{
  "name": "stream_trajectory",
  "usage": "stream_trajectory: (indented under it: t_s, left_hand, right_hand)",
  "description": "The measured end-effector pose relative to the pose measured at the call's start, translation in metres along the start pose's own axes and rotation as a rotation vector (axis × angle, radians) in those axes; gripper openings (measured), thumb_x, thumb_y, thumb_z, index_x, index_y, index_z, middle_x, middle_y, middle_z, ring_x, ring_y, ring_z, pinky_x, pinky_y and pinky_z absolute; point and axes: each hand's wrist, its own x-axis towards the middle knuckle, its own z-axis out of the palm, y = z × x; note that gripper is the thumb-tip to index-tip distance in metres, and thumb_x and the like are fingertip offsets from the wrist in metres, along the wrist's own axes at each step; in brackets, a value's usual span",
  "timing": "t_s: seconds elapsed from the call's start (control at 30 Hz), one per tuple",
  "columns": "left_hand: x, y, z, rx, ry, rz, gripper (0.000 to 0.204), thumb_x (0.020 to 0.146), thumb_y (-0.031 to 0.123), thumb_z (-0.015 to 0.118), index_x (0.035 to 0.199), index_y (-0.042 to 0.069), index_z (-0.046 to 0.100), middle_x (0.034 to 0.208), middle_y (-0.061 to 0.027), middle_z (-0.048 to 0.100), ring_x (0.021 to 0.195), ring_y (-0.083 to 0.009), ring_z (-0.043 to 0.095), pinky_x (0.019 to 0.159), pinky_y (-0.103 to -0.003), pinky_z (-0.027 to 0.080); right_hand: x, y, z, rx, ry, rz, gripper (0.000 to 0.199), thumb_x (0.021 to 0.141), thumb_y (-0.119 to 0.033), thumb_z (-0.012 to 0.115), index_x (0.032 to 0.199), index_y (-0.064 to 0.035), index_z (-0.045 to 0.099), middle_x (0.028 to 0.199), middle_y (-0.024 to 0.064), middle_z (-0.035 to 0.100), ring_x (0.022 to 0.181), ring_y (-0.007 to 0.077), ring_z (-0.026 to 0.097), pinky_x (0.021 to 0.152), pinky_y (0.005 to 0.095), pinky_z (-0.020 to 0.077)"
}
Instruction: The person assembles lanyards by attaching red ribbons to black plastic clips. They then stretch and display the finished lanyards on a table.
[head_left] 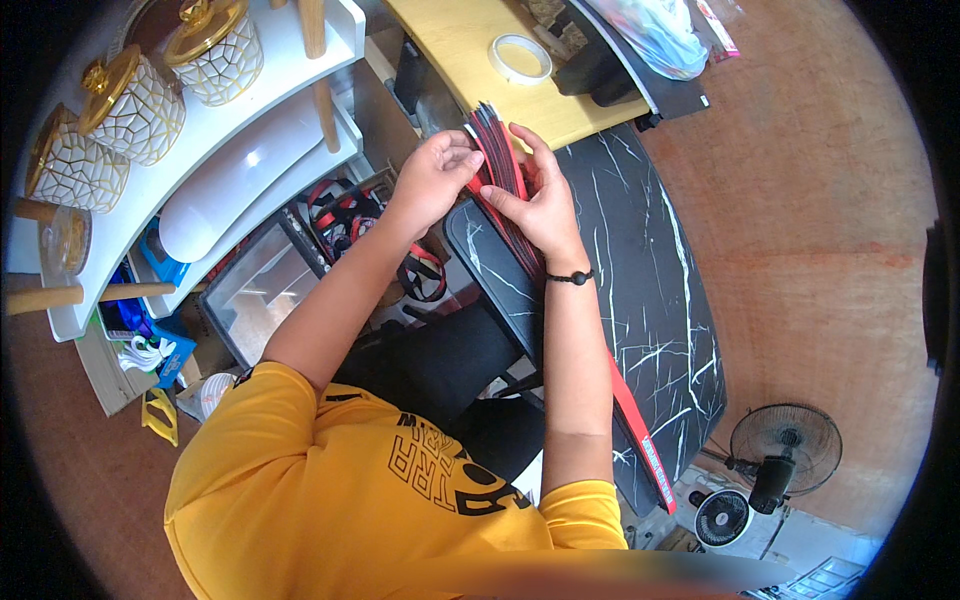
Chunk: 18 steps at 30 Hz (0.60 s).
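Note:
A thick bundle of flat red and black straps (490, 140), which look like lanyards, stands between my two hands above the near corner of the black marbled table (640, 260). My left hand (437, 178) is closed at the bundle's left side, with thumb and fingers pinching a red strap at its edge. Around the right side, my right hand (535, 195) grips the bundle between thumb and curved fingers. The straps run down under my right forearm, and a red end (640, 432) with white print reappears along the table's near right edge. My right forearm hides the stretch between.
A yellow table (465, 50) beyond carries a roll of tape (521, 59). Left stands a white shelf (290, 85) with gold-lidded jars (215, 60). More red and black straps (345, 215) lie by a clear plastic bin (270, 290). Fans (785, 450) stand at lower right.

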Motion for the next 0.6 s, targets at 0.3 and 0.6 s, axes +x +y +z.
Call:
stream_trajectory:
  t_s: [0.3,0.6]
  left_hand:
    - [0.021,0.009,-0.013,-0.210,-0.145,-0.046,0.034,0.084,0.004,0.069,0.112,0.000,0.051,0.105,-0.0102,0.062,0.098,-0.0162,0.060,0.089,-0.028,0.047]
    - [0.036,0.007,-0.016,-0.394,-0.339,-0.066,0.047,0.088,0.000,0.063,0.130,-0.001,0.044,0.110,-0.0090,0.061,0.098,-0.0152,0.061,0.090,-0.029,0.048]
  right_hand:
    - [-0.002,-0.004,0.000,0.246,0.008,-0.081,0.074,0.073,0.008,0.073,0.137,-0.0013,0.038,0.119,0.0160,0.061,0.108,0.0183,0.059,0.096,0.0306,0.0457]
    - [-0.002,-0.004,-0.001,0.168,0.006,-0.061,0.072,0.069,0.004,0.076,0.133,-0.0050,0.043,0.114,0.0132,0.063,0.106,0.0166,0.060,0.093,0.0298,0.0463]
